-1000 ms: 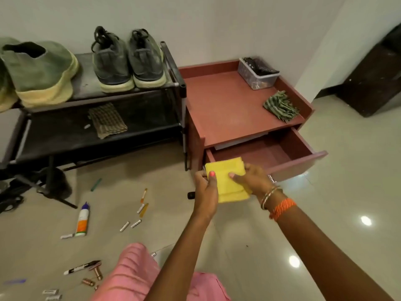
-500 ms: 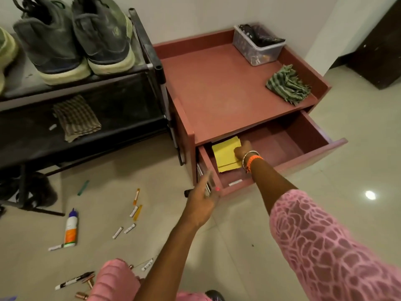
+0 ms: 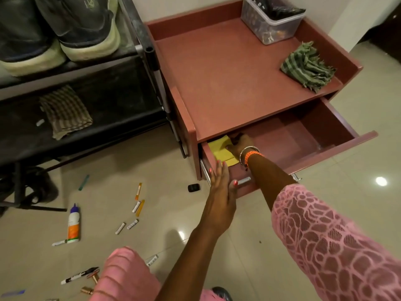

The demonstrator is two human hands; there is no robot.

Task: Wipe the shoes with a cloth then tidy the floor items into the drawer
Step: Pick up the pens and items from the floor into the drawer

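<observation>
— While the right hand (image 3: 239,144) presses the yellow cloth (image 3: 219,149) into the drawer (image 3: 338,146) at its nine-o'clock corner, what helps?
— Lay it flat, leaving room. Left hand (image 3: 221,187), fingers straight and empty, steadies the front.

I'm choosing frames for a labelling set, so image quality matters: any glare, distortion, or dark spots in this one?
Head view: ceiling lights glare off the glossy floor tiles; wide-angle bending curves the cabinet edges and shoe rack; the rack's lower shelf is dim; the drawer back is shadowed, partly hiding the right hand on the yellow cloth; focus is otherwise sharp.
</observation>
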